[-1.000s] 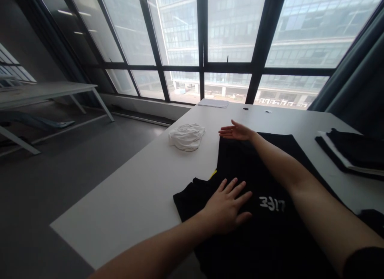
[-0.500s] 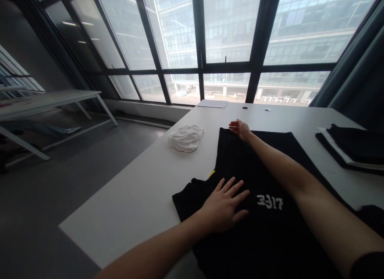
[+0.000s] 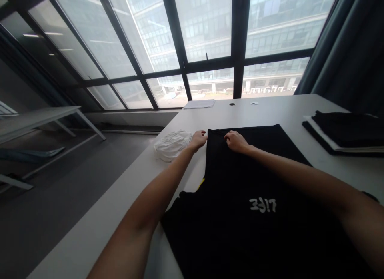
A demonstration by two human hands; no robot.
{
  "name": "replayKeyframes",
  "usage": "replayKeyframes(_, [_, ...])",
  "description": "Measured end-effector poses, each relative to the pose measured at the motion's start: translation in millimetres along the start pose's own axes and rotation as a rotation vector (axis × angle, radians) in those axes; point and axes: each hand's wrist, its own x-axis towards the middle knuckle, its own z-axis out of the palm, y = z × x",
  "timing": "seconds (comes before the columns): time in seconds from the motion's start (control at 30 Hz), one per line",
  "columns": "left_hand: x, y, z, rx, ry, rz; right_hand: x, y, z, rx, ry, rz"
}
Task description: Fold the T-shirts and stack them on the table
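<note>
A black T-shirt [image 3: 240, 171] lies spread on the white table, its white "LIFE" lettering upside down from my side. A bit of yellow [image 3: 201, 183] shows at its left edge. My left hand [image 3: 198, 140] is just outside the shirt's far left corner, fingers bent with a small gap between them; no cloth shows in it. On the far edge, my right hand [image 3: 236, 142] has its fingers curled down onto the black fabric, which wrinkles beside them. Its fingertips are partly hidden.
A crumpled white cloth [image 3: 171, 146] lies left of my left hand. Folded dark and white garments [image 3: 348, 131] are stacked at the right. Papers [image 3: 199, 104] rest at the far end of the white table [image 3: 144, 167]. Windows and a curtain stand behind.
My left hand has left the shirt's middle and reached forward to the far left corner. My right hand has turned down and curled onto the far edge. The view has shifted right.
</note>
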Motion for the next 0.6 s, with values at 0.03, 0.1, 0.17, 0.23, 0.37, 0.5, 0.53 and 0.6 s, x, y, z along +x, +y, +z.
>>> replayKeyframes(0.03, [19,2,3,-0.014,0.006,-0.044,-4,-4,2,-0.034,-0.004,-0.004])
replayKeyframes(0.1, [47,6,10,-0.014,-0.005,-0.095,-11,-10,6,-0.068,-0.011,-0.013])
replayKeyframes(0.17, [67,9,16,-0.01,-0.018,-0.135,-17,-16,11,-0.089,-0.027,-0.027])
replayKeyframes(0.23, [84,11,19,0.009,-0.033,-0.167,-22,-21,14,-0.109,-0.04,-0.047])
replayKeyframes(0.37, [113,14,24,0.094,-0.065,-0.228,-28,-24,18,-0.13,-0.01,-0.065])
replayKeyframes(0.5, [130,19,28,0.19,-0.102,-0.261,-30,-24,18,-0.121,0.0,-0.05])
replayKeyframes(0.53, [133,21,29,0.211,-0.123,-0.272,-30,-24,18,-0.119,0.003,-0.053])
replayKeyframes(0.6, [138,26,29,0.244,-0.172,-0.306,-30,-24,18,-0.116,0.008,-0.057])
